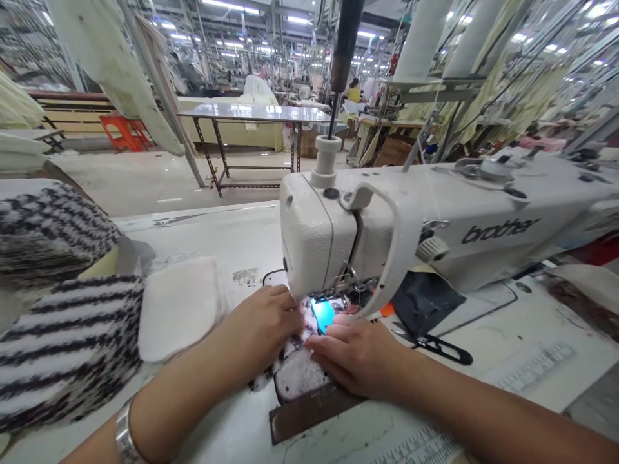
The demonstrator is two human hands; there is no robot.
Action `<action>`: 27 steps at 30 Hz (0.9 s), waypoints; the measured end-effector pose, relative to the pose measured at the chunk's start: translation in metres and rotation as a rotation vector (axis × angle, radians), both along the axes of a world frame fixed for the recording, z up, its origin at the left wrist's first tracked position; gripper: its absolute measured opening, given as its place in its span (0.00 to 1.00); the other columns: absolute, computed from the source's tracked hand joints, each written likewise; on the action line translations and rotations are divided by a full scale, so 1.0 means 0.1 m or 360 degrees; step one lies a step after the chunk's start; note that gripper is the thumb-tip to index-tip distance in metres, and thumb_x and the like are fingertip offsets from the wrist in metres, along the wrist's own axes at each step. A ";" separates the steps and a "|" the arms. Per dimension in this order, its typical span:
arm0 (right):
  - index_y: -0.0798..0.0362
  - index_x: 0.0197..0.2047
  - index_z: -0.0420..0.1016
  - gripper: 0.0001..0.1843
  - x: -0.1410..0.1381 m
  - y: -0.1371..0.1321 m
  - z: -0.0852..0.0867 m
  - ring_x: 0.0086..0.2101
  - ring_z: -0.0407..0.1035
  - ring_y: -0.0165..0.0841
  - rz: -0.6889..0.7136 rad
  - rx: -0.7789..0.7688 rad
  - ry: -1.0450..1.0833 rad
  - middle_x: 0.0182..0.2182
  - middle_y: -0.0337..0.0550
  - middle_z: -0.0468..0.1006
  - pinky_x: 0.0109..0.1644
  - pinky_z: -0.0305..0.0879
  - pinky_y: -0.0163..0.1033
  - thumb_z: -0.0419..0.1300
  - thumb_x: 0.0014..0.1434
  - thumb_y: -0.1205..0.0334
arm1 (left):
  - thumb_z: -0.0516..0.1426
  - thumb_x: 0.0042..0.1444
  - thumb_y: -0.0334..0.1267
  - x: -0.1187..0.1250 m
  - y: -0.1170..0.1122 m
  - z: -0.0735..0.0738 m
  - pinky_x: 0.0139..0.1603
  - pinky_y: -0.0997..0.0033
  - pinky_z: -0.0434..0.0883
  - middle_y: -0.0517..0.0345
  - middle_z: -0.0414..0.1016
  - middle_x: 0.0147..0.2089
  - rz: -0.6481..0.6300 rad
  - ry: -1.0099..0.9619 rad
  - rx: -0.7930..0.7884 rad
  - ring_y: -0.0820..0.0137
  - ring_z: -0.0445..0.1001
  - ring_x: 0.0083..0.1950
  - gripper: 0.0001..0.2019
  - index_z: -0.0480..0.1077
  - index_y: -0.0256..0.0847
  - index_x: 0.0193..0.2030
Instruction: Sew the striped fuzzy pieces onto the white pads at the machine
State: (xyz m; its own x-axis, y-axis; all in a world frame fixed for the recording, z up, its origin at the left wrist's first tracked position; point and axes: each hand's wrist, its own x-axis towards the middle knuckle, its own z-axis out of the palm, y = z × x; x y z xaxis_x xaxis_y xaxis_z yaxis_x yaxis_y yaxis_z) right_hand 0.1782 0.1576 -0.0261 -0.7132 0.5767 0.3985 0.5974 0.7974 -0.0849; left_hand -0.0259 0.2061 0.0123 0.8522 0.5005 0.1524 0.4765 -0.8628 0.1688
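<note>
2 bare hands meet low under the head of a white sewing machine, with a small bright blue piece lying between their fingertips. That piece sits in the lit patch beneath the needle area, straight ahead of the person. Its long axis runs mostly away from the body, the far end leaning a little to the left.

The right hand is the nearer of the 2: its fingertips reach the piece's near end and right edge, coming in from the right. The left hand comes from the other side, its fingertips just beside the left edge, resting on a pale fleecy fabric with dark flecks. The hands are close together, fingers bent and pointing inward. The left fingers appear to press down; whether either hand pinches anything cannot be told, since the fingers hide the undersides.

Beyond the right hand's wrist lies a pair of black-handled snips, near a dark folded cloth. Left of the left forearm, a stack of white pads lies beside black-and-white striped plush. A metal bracelet circles the left wrist.
</note>
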 end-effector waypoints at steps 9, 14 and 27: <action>0.52 0.32 0.66 0.03 -0.06 -0.02 0.09 0.22 0.63 0.31 -0.0088 -0.0159 -0.0256 0.22 0.36 0.72 0.32 0.50 0.38 0.53 0.57 0.66 | 0.50 0.57 0.27 -0.11 0.00 -0.08 0.41 0.68 0.60 0.59 0.72 0.40 -0.0114 -0.0097 0.0014 0.67 0.66 0.41 0.12 0.71 0.45 0.39; 0.53 0.31 0.67 0.03 -0.03 -0.02 0.11 0.24 0.64 0.30 -0.0187 -0.0195 -0.0258 0.23 0.36 0.73 0.31 0.48 0.37 0.54 0.56 0.67 | 0.50 0.57 0.29 -0.05 -0.09 -0.19 0.38 0.68 0.59 0.58 0.68 0.32 0.0114 -0.0180 0.0010 0.67 0.63 0.37 0.11 0.72 0.46 0.36; 0.53 0.28 0.69 0.12 0.07 -0.05 -0.02 0.24 0.64 0.31 -0.0115 -0.0092 0.0014 0.20 0.38 0.72 0.47 0.54 0.43 0.47 0.59 0.66 | 0.54 0.57 0.31 0.10 -0.29 -0.34 0.38 0.63 0.60 0.57 0.68 0.32 0.0586 -0.0206 0.0160 0.65 0.63 0.36 0.06 0.72 0.44 0.34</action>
State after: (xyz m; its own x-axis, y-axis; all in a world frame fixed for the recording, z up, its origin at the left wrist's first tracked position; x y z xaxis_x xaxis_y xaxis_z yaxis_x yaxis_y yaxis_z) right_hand 0.1850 0.1526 -0.0284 -0.6653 0.6489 0.3691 0.6523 0.7458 -0.1354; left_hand -0.0160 0.1769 -0.0216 0.5891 0.7461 0.3102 0.7374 -0.6534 0.1711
